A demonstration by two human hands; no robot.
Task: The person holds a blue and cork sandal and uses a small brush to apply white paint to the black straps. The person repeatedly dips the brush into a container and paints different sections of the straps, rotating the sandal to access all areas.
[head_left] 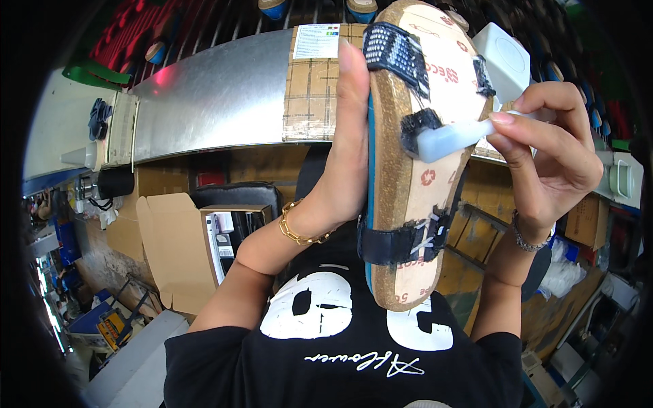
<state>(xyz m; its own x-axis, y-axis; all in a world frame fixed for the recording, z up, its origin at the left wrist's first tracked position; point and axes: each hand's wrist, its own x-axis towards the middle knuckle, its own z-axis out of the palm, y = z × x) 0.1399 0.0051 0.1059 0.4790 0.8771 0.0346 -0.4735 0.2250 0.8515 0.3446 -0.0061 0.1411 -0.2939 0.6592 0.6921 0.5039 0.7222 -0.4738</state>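
A cork-sided sandal sole (408, 197) stands almost upright before me, its pale printed underside facing me. My left hand (340, 156) grips its left edge; the thumb shows, while the other fingers are hidden behind it. Dark strap ends, one a woven black-and-white strap (394, 54), fold over onto the underside near the top, and a dark buckle strap (388, 245) wraps the lower part. Between the thumb and fingers of my right hand (558, 139) is a white plastic brush-like tool (452, 138). Its tip meets a black patch midway along the sole; whether that patch is bristles or strap is unclear.
A metal worktop (211, 95) runs across the far side, bearing a taped cardboard box (309, 102) and a white container (503, 58). Beyond are racks with more soles (360, 7). An opened carton (173, 248) sits at my left, a clear plastic bag (564, 268) at my right.
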